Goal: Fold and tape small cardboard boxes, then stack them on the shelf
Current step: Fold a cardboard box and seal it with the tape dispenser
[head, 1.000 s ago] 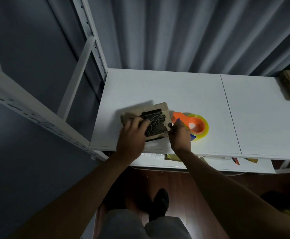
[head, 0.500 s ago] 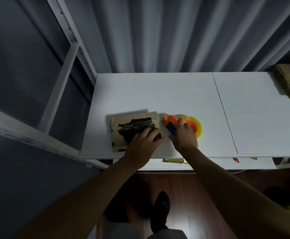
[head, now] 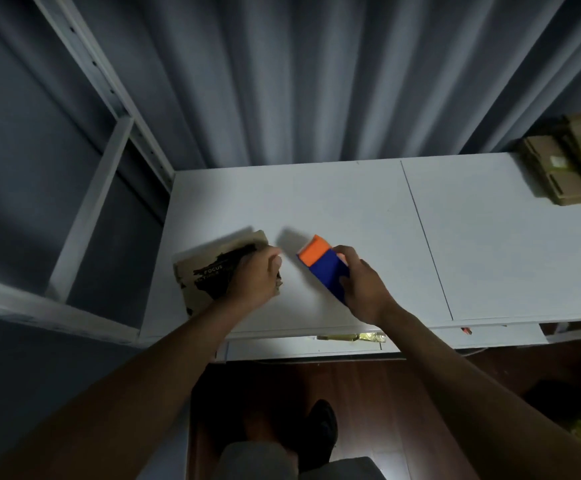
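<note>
One white shelf board (head: pixel 334 202) fills the middle of the frame. Its near edge runs along the lower centre, its left edge meets a white upright post (head: pixel 109 95) at upper left, and a thin seam (head: pixel 424 237) splits it right of centre. The widest bare stretch of board lies between the hands and the grey curtain (head: pixel 316 81) behind.

One small cardboard box (head: pixel 209 268) lies flat at centre left, near the board's left and near edges. It carries a dark print with the word "FOCUS"; the line beneath cannot be read.

The left hand (head: pixel 254 282) rests on the box's right end, fingers curled over it; whether it grips or only presses cannot be told.

The right hand (head: pixel 361 289), just right of centre, has its fingers wrapped round one orange-and-blue tape dispenser (head: pixel 323 268), apart from the box.

A stack of folded cardboard (head: pixel 566 168) sits at the far right edge; its count cannot be told.

One dark shoe (head: pixel 320 431) shows at lower centre.
</note>
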